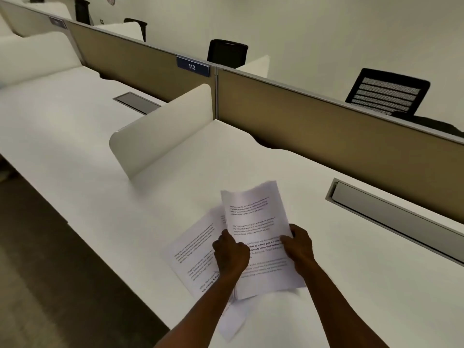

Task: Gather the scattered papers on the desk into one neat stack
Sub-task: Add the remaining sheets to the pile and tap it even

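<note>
Both of my hands hold a bundle of printed white papers (253, 222) a little above the white desk (351, 272). My left hand (229, 252) grips its left edge and my right hand (298, 247) grips its right edge. The bundle's far end curls upward. Another printed sheet (193, 249) lies flat on the desk to the left, partly under the bundle and my left hand. One more sheet (231, 322) pokes out below my left forearm at the desk's near edge.
A white side divider (160, 131) stands on the desk to the left of the papers. A tan partition (339, 136) runs along the back. A grey cable hatch (391, 217) sits at the right. Black chairs (386, 91) stand beyond the partition.
</note>
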